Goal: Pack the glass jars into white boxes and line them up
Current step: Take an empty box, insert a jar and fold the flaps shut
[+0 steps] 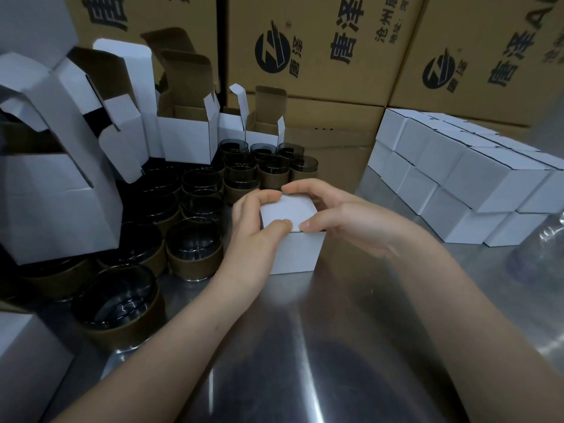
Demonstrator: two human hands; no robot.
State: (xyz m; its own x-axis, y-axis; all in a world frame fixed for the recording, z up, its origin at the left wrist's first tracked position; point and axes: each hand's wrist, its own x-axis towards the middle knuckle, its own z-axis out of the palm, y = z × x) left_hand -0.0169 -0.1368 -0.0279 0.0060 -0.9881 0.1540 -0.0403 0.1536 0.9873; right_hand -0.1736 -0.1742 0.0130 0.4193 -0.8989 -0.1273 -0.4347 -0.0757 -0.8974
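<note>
A small white box [291,239] stands on the metal table [305,346] in the middle of the view, its lid down. My left hand [254,228] grips its left side, thumb on the lid's front edge and fingers curled over the back. My right hand [341,215] holds the right side the same way. Whatever is inside the box is hidden. Several dark glass jars [195,248] with brown paper sleeves stand to the left. Several open white boxes [186,138] stand behind them. A two-layer row of closed white boxes [464,181] sits at the right.
Large brown cartons [320,50] with printed characters wall off the back. A big open white box [58,190] leans at the left. Another white box corner [27,361] is at the bottom left. Crumpled clear plastic [543,251] lies at the right edge.
</note>
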